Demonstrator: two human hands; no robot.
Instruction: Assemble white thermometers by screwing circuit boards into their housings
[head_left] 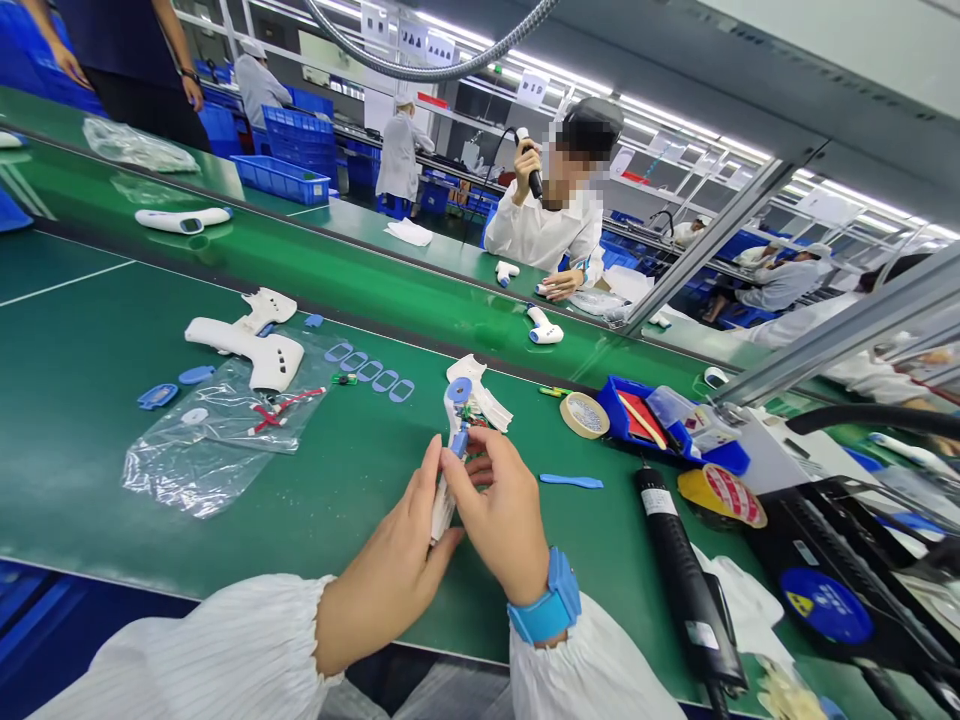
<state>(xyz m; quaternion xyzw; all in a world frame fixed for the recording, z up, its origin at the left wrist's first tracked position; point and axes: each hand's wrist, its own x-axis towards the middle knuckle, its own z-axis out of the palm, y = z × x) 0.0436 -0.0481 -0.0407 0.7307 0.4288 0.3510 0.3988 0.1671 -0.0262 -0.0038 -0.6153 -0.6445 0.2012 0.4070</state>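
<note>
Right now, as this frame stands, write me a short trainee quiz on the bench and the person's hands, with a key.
1. Multiple choice: on which side does the camera wearer have the blue wristband? (a) left only, (b) right only, (c) both.
2. True or false: the left hand and the right hand are both at the white casing, while the black tool lies on the green bench.
3. Fill in the number: the flat blue rings beyond the clear plastic bag lie in a row of ____.

Key: 1 b; 2 true; 3 five.
</note>
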